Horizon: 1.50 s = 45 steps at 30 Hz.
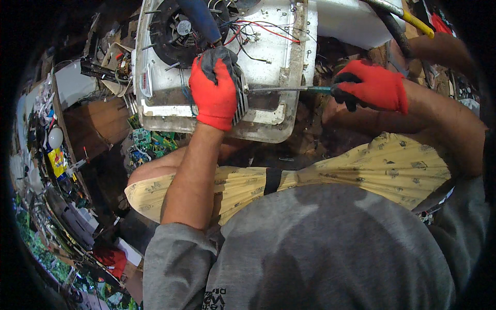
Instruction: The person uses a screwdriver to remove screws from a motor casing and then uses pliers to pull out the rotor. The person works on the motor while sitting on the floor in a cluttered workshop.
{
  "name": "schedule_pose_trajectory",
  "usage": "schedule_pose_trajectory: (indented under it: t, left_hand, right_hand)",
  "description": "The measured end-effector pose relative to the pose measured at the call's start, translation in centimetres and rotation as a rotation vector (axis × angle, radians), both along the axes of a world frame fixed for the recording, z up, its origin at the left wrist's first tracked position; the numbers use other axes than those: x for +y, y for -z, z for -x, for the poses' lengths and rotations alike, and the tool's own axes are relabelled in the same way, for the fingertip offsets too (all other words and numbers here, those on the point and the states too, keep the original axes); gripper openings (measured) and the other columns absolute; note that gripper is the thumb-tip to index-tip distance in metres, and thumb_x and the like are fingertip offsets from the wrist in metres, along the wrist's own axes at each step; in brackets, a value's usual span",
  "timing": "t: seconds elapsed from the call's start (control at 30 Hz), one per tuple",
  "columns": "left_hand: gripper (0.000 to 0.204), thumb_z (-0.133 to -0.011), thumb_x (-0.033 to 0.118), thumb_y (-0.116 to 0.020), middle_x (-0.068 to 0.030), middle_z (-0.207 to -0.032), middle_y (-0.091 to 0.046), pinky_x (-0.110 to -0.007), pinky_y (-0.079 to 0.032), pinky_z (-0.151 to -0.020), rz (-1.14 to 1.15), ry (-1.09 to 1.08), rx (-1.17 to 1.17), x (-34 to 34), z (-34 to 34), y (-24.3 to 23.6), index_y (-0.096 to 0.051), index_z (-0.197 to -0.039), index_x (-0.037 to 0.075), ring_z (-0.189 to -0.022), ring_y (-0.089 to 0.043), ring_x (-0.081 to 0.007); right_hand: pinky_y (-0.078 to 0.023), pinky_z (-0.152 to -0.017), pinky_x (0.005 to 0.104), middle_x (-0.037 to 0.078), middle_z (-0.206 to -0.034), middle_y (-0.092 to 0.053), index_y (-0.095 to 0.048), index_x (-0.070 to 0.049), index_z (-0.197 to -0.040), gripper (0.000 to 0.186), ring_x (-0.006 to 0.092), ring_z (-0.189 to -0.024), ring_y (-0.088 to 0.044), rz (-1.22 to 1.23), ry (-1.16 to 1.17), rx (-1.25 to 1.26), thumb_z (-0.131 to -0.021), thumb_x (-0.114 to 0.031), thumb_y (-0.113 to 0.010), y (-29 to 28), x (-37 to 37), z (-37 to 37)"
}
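Note:
My left hand (pixel 214 95), in a red glove with dark palm and fingertips, is closed round a finned metal part that looks like a heat sink (pixel 241 106). The part stands on a worn white panel (pixel 274 72). My right hand (pixel 369 87), gloved the same way, grips a screwdriver (pixel 289 89) by its greenish handle. Its long thin shaft points left, and the tip meets the side of the finned part; whether it sits in a screw I cannot tell. Just beyond my left fingers lies the end of a blue rod-like thing (pixel 200 20).
A round black fan (pixel 161 35) and loose red and black wires (pixel 258 28) sit on the panel. Green circuit boards (pixel 150 142) lie below its left corner. A yellow tool handle (pixel 417 24) juts in at upper right. Scrap crowds a shelf (pixel 57 139) at left.

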<state>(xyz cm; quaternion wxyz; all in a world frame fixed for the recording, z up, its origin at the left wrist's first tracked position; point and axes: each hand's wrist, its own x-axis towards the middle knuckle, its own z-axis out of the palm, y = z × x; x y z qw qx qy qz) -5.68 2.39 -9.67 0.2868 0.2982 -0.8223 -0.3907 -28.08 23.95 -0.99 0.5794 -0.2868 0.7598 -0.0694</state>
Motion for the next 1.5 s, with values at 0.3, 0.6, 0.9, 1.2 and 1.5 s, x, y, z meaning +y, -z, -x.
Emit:
schedule_pose_trajectory:
  t: [0.3,0.6,0.9,1.2,1.5]
  left_hand:
    - [0.016,-0.096,0.013,-0.054,-0.0131,-0.088,-0.065,-0.037,-0.049,-0.074,-0.022,0.028,0.022,0.1,0.4,0.0,-0.064,-0.097,0.002,-0.082,-0.064,-0.0282]
    - [0.017,-0.097,0.015,-0.053,-0.0141,-0.087,-0.064,-0.037,-0.048,-0.074,-0.098,0.025,-0.002,-0.2,0.2,0.5,-0.064,-0.097,0.002,-0.081,-0.063,-0.0298]
    - [0.017,-0.097,0.014,-0.052,-0.0151,-0.089,-0.065,-0.038,-0.049,-0.074,-0.049,-0.015,0.017,-0.2,0.1,0.9,-0.064,-0.097,0.002,-0.083,-0.063,-0.0325]
    - [0.016,-0.096,0.014,-0.052,-0.0145,-0.089,-0.064,-0.037,-0.048,-0.073,-0.034,0.020,-0.017,-0.1,0.3,0.3,-0.064,-0.096,0.002,-0.081,-0.063,-0.0308]
    - [0.017,-0.096,0.014,-0.054,-0.0141,-0.090,-0.064,-0.037,-0.049,-0.074,-0.059,0.010,0.044,0.2,0.3,0.5,-0.065,-0.098,0.002,-0.081,-0.063,-0.0288]
  right_hand:
    - [-0.052,-0.087,0.0431,0.019,-0.114,-0.066,-0.060,-0.003,-0.123,0.054,0.0331,-0.106,-0.064,0.611,-0.410,0.490,-0.080,-0.034,-0.073,2.6,4.0,-1.5]
    - [-0.053,-0.059,0.0323,0.009,-0.092,-0.070,-0.054,-0.006,-0.128,0.046,0.0187,-0.068,-0.067,0.249,0.086,-0.013,-0.087,-0.020,-0.070,1.4,1.6,-0.7]
    - [-0.054,-0.075,0.0392,0.014,-0.101,-0.070,-0.059,-0.004,-0.120,0.043,0.0273,-0.087,-0.069,0.476,-0.195,0.185,-0.083,-0.023,-0.068,0.7,1.7,-0.4]
    - [-0.053,-0.084,0.0386,0.016,-0.104,-0.065,-0.058,-0.006,-0.128,0.052,0.0283,-0.095,-0.067,0.486,-0.235,0.141,-0.082,-0.022,-0.075,1.0,0.6,-0.1]
    - [-0.049,-0.096,0.0426,0.018,-0.119,-0.064,-0.058,-0.006,-0.128,0.050,0.0341,-0.114,-0.060,0.646,-0.469,0.395,-0.082,-0.023,-0.069,1.9,1.3,-0.4]
